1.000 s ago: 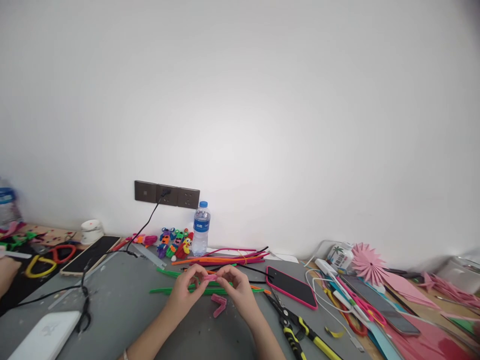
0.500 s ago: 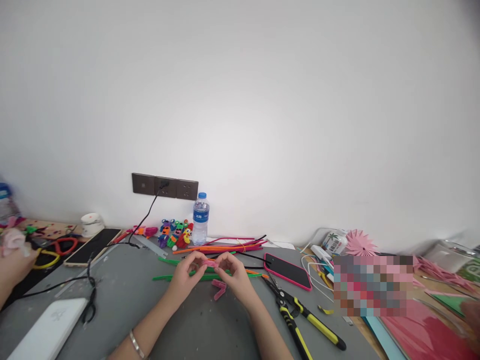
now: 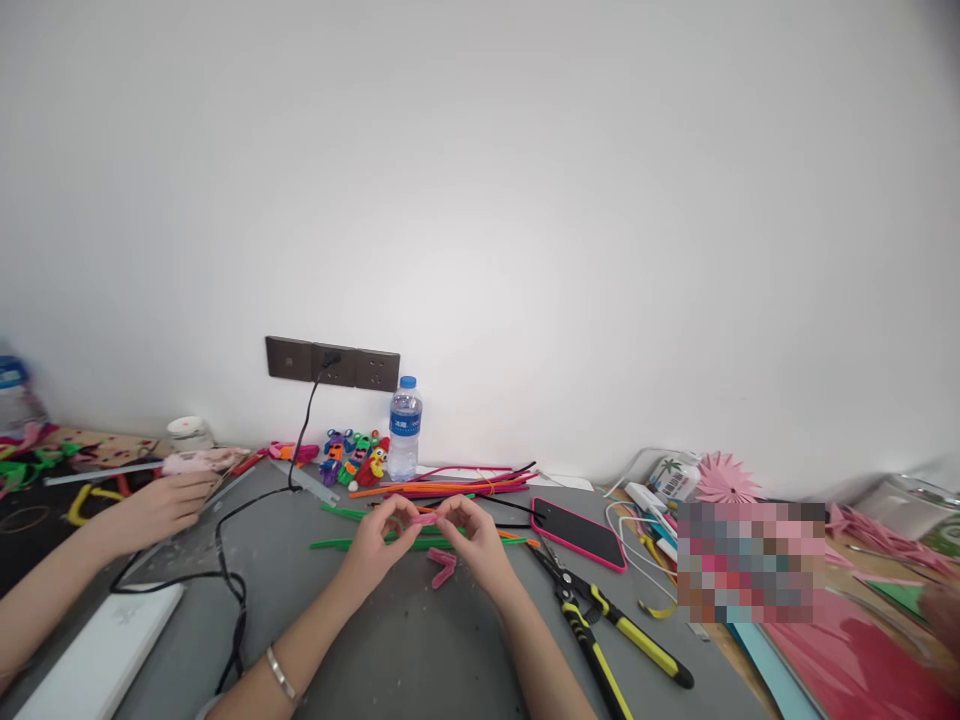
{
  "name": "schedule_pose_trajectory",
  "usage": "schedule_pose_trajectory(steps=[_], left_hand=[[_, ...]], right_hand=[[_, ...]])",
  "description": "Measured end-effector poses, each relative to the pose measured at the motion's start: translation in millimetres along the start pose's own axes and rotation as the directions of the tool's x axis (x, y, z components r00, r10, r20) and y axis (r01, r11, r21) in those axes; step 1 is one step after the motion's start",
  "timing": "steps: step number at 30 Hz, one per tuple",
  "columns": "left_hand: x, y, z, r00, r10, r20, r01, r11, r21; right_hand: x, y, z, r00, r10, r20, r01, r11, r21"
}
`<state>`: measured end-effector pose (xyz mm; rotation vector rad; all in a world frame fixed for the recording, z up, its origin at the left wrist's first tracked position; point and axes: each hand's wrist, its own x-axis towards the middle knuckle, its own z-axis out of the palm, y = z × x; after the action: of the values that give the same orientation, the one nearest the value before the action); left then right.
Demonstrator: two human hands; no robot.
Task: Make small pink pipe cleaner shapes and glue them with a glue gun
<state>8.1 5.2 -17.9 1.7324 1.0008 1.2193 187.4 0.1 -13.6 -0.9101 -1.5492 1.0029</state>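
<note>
Between my left hand (image 3: 384, 543) and my right hand (image 3: 472, 540), a short piece of fuzzy pink pipe cleaner (image 3: 426, 519) is pinched at both ends by thumbs and fingertips. The hands are just above the table, a small gap apart. Below the fingers, close to my right hand, a folded pink pipe cleaner piece (image 3: 442, 568) lies on the grey tabletop. Green pipe cleaners (image 3: 337, 544) run behind and under the hands. Farther back lies a bundle of orange and red pipe cleaners (image 3: 450, 489). Yellow-and-black pliers (image 3: 600, 610) rest with their handles spread, right of my right forearm.
A water bottle (image 3: 405, 430) and small pipe cleaner figures (image 3: 356, 457) stand by the wall. At right lies a pink-cased phone (image 3: 579, 534). On the left, a co-worker's hand (image 3: 169, 510) is at a pink tool (image 3: 199, 460), near a black cable (image 3: 225, 575) and white box (image 3: 112, 650).
My hands keep their pinch on the pink pipe cleaner with little movement. The co-worker's hand and pink tool have come rightward from the left edge, and the black cable has shifted.
</note>
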Motion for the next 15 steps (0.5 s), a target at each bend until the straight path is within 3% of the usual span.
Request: schedule_pose_trajectory(steps=[9, 12, 15], left_hand=[[6, -4, 1.7, 0.996, -0.086, 0.016, 0.088, 0.985, -0.149], [7, -9, 2.3, 0.997, -0.077, -0.03, 0.072, 0.984, -0.164], [9, -15, 5.6, 0.997, -0.059, -0.047, 0.05, 0.986, -0.161]], right_hand=[[1, 10, -2, 1.0, -0.017, -0.004, 0.017, 1.0, -0.021], [1, 11, -2, 0.99, -0.086, -0.115, 0.081, 0.995, -0.05], [1, 0, 5, 0.948, -0.183, -0.259, 0.144, 0.976, -0.165]])
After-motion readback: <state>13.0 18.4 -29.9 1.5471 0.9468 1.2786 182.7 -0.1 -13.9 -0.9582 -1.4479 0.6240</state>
